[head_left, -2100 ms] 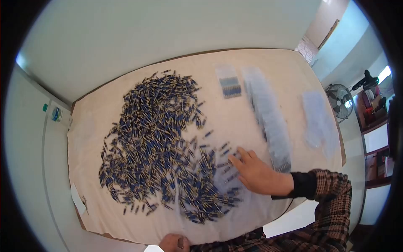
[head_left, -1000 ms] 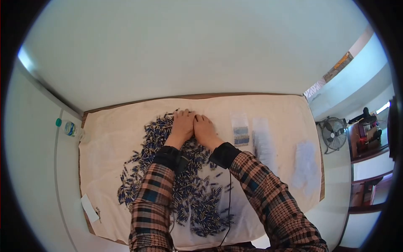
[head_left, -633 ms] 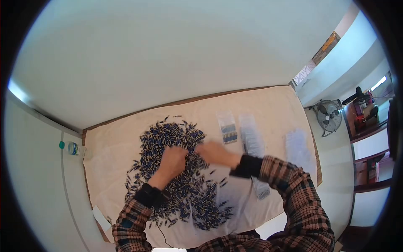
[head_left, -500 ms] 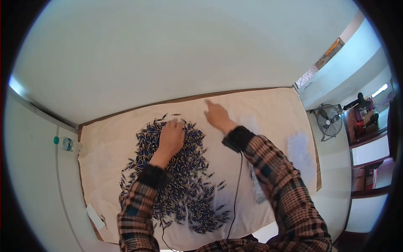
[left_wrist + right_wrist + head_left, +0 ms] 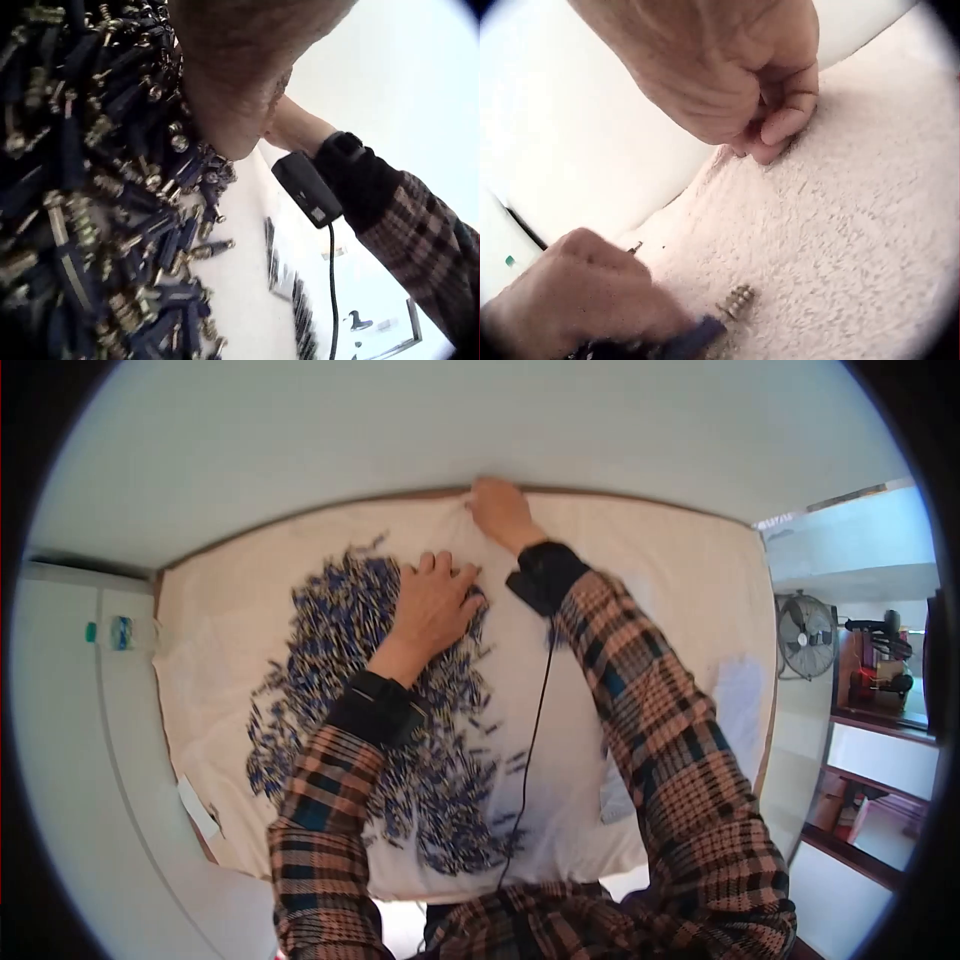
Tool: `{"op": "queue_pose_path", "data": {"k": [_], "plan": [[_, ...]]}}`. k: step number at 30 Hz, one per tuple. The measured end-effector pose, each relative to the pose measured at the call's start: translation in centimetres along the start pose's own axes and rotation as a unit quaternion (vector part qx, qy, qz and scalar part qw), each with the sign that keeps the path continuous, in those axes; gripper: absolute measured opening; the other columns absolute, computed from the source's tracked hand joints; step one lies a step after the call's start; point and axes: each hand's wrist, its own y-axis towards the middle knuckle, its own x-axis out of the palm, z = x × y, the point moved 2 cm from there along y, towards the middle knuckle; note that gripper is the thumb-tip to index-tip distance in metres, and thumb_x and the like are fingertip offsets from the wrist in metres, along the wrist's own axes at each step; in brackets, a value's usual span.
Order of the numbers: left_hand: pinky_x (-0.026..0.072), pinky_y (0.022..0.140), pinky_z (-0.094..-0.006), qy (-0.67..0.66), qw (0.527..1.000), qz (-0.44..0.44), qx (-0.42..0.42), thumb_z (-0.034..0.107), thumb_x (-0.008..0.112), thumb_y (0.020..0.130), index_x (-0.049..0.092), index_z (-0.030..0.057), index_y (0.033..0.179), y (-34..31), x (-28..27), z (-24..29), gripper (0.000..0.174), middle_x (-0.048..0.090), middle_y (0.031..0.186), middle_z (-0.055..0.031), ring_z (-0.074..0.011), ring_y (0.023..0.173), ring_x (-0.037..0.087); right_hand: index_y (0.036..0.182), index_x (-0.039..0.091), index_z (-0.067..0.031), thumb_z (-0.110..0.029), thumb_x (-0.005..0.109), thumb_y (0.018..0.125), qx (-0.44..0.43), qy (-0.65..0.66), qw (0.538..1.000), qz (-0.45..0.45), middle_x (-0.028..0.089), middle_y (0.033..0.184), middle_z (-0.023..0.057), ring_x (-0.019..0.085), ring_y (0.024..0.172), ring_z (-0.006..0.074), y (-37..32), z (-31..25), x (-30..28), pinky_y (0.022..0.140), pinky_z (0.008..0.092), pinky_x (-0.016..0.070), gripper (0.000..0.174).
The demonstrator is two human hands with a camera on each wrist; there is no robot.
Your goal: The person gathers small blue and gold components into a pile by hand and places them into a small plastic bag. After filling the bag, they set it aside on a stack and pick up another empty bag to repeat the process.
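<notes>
A large heap of small dark-blue pieces with brass-coloured metal ends lies on a cream fleecy cloth. My left hand rests on the heap's upper right part, its fingers spread. In the left wrist view the heel of that hand is right against the pieces. At the cloth's far edge, my right hand pinches the cloth with curled fingers. Folds of the cloth run up to those fingertips in the right wrist view. One blue piece with a ribbed metal end lies nearby.
A pale wall rises behind the table. Clear plastic bags lie at the right, and a packed row is partly hidden by my right sleeve. A black cable hangs from my right wrist. A bottle stands left, a fan right.
Both hands came together on the heap's far part. My right hand then moved away to the cloth's far edge and took hold there, while my left hand stayed on the heap and spread its fingers.
</notes>
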Motion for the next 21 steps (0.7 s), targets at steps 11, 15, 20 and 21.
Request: {"op": "queue_pose_path", "data": {"k": [11,15,20,21], "plan": [[0.0387,0.078,-0.0397,-0.113,0.957,-0.232,0.135,0.025,0.06,0.079,0.057,0.0097,0.094,-12.7,-3.7,5.3,0.022,0.053,0.093,-0.0096,-0.0274,0.092,0.05,0.089,0.06,0.0015,-0.018,0.062,0.082,-0.007,0.01,1.0,0.003,0.063,0.09,0.0219,0.06,0.088,0.0387,0.1,0.5,0.4,0.076,0.0467,0.0484,0.021],[0.0388,0.081,-0.0393,-0.124,0.951,-0.266,0.094,0.028,0.063,0.078,0.056,0.0091,0.101,-13.6,-7.6,4.9,0.03,0.053,0.099,-0.011,-0.0283,0.097,0.049,0.088,0.059,0.002,-0.017,0.062,0.081,-0.004,0.013,1.0,0.0,0.063,0.09,0.0218,0.06,0.088,0.0386,0.7,0.2,0.0,0.077,0.0462,0.0483,0.02],[0.031,0.103,-0.0468,-0.048,0.993,-0.071,0.087,0.025,0.061,0.08,0.051,0.0064,0.121,-6.9,-3.9,3.4,0.047,0.045,0.13,-0.019,-0.035,0.124,0.039,0.087,0.057,0.0,-0.019,0.06,0.082,-0.013,0.001,1.0,-0.005,0.062,0.084,0.0208,0.059,0.085,0.0389,0.4,0.2,-0.2,0.074,0.0461,0.0466,0.02],[0.0287,0.105,-0.0468,-0.074,0.993,-0.034,0.08,0.021,0.06,0.079,0.053,0.0056,0.12,-4.9,-2.6,3.2,0.044,0.042,0.133,-0.0185,-0.036,0.125,0.037,0.087,0.057,0.0,-0.019,0.06,0.082,-0.017,-0.002,1.0,-0.004,0.062,0.084,0.0208,0.059,0.085,0.0389,0.2,0.3,-0.2,0.074,0.0461,0.0466,0.02]]}}
